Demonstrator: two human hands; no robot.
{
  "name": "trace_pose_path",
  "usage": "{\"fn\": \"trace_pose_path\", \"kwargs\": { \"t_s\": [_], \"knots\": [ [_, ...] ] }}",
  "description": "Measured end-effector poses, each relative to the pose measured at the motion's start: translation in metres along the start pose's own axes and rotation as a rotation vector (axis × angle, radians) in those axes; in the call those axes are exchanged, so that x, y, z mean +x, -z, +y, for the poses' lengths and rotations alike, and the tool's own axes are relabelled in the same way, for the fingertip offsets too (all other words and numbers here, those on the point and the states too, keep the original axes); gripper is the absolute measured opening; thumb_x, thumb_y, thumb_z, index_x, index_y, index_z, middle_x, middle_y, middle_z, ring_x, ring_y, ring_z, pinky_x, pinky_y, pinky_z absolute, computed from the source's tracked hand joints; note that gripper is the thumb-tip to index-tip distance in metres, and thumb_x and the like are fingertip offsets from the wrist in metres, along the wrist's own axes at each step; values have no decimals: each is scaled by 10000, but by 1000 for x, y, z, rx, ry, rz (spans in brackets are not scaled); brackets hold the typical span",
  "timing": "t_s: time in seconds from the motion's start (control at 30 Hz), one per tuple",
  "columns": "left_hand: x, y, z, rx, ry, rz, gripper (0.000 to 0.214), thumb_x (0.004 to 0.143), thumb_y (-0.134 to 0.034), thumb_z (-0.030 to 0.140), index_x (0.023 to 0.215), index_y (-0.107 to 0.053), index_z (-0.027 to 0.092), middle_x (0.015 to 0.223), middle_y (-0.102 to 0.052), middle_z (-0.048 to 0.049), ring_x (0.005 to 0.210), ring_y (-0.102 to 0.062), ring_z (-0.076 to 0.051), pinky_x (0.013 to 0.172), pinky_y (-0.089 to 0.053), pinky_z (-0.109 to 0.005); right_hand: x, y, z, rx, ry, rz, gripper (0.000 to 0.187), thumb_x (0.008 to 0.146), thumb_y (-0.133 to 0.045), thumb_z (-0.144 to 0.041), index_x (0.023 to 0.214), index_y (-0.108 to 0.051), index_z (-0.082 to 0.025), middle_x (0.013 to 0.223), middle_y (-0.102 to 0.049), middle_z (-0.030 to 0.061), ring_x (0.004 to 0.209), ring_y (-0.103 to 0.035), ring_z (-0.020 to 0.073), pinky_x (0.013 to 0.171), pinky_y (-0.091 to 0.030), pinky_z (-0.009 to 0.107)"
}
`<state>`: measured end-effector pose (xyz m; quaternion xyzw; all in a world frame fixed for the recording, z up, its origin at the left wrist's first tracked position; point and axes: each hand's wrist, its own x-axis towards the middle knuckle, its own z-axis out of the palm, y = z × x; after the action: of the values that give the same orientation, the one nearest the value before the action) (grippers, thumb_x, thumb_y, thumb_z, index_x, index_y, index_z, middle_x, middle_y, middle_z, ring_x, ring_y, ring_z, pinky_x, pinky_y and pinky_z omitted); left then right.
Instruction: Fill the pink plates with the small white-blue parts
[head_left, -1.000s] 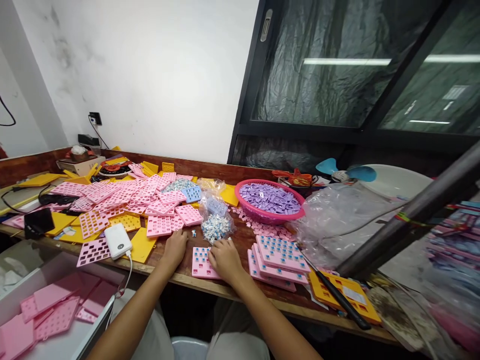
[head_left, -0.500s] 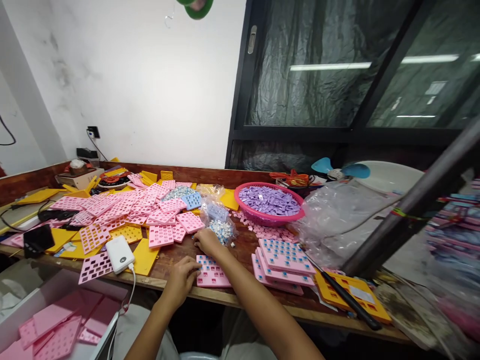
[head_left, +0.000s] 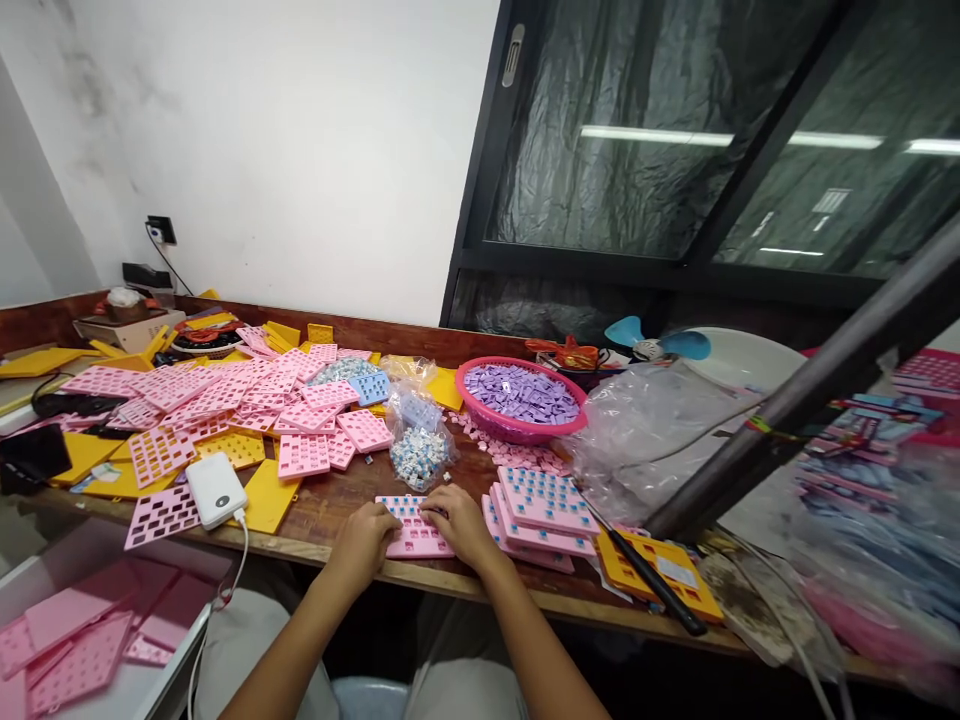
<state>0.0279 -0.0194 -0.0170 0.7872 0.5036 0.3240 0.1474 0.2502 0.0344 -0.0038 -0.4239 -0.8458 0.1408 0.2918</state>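
A pink board [head_left: 421,548] with rows of square holes lies at the table's front edge, small blue pieces sitting in its upper rows. My left hand [head_left: 361,546] is closed at the board's left edge, fingertips on it. Over the board's upper right part, my right hand [head_left: 460,524] has its fingers bent together; whatever is between them is hidden. Just behind the board is a clear plastic bag [head_left: 420,455] of small white and blue pieces. To the right stands a stack of pink boards [head_left: 546,497] fitted with blue pieces.
A pink basket [head_left: 523,432] of purple pieces stands behind. Pink and yellow boards cover the left, with a white power bank [head_left: 216,490] and cable near the edge. A black-handled tool [head_left: 660,585] lies right, by a slanting dark post [head_left: 795,390]. A white bin [head_left: 169,668] holds pink boards.
My right hand has come back from beside the bag of pieces to the pink board. My left hand stays at the board's left edge. The view has turned slightly right.
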Motion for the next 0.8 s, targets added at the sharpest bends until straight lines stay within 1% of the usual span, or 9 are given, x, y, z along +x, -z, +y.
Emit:
{"fn": "trace_pose_path", "kwargs": {
  "t_s": [0.17, 0.23, 0.37, 0.47, 0.5, 0.57, 0.67, 0.73, 0.8],
  "knots": [
    [-10, -10, -1, 72, -20, 99, 232, 957, -537, 155, 988, -759, 217, 941, -721, -72, 918, -623, -217, 816, -481, -316, 8, -5, -1, -117, 8, -16, 128, 896, -683, -190, 934, -791, -246, 949, -769, 42, 929, -638, 224, 864, -418, 350],
    [-11, -12, 0, 76, -10, 106, 233, 966, -533, 171, 984, -760, 218, 940, -721, -75, 920, -621, -217, 818, -479, -317, 10, -4, 0, -125, 17, -10, 99, 880, -709, -191, 926, -785, -235, 946, -774, 38, 932, -641, 221, 866, -411, 346],
    [-10, -9, 6, 183, 26, 29, 236, 951, -548, 180, 905, -776, 224, 907, -713, -87, 885, -622, -227, 785, -458, -323, 11, -4, 2, -133, 90, -28, 89, 884, -706, -178, 885, -777, -232, 934, -771, 28, 950, -639, 209, 869, -397, 338],
    [-5, 1, 8, 187, 20, -47, 226, 943, -564, 200, 879, -779, 232, 903, -722, -79, 880, -636, -220, 781, -449, -311, 8, -7, 4, -139, 111, 0, 112, 888, -692, -159, 890, -776, -233, 920, -766, 28, 936, -629, 208, 855, -391, 337],
    [-1, 6, 6, 158, 22, -59, 206, 941, -580, 227, 886, -778, 235, 903, -730, -71, 876, -644, -215, 782, -450, -303, 6, -9, 5, -135, 113, 15, 123, 891, -684, -152, 895, -776, -233, 916, -764, 29, 931, -626, 207, 846, -390, 334],
    [12, 17, 1, 128, 53, -18, 192, 951, -588, 296, 947, -769, 232, 933, -742, -62, 883, -655, -206, 791, -457, -291, 2, -11, 6, -126, 112, 48, 137, 900, -667, -148, 902, -776, -231, 916, -761, 34, 923, -619, 208, 837, -386, 332],
    [40, 31, -13, 284, 160, 94, 280, 1011, -481, 323, 1124, -709, 205, 1092, -727, -89, 990, -653, -207, 856, -461, -292, 0, -12, 6, -126, 107, 71, 134, 908, -654, -156, 905, -771, -221, 930, -756, 42, 927, -611, 210, 840, -378, 334],
    [59, 34, -23, 413, 224, 65, 292, 1021, -436, 284, 1134, -686, 181, 1114, -713, -118, 1023, -650, -227, 877, -458, -314, 1, -10, 6, -146, 95, 58, 137, 905, -650, -144, 896, -766, -216, 925, -751, 43, 933, -606, 210, 841, -373, 333],
    [72, 31, -31, 464, 258, 26, 297, 1020, -414, 254, 1088, -687, 159, 1079, -711, -142, 978, -662, -245, 854, -463, -337, 4, -6, 5, -183, 81, 18, 155, 901, -642, -128, 864, -763, -218, 902, -745, 40, 934, -604, 208, 837, -369, 331]
  ]
}}
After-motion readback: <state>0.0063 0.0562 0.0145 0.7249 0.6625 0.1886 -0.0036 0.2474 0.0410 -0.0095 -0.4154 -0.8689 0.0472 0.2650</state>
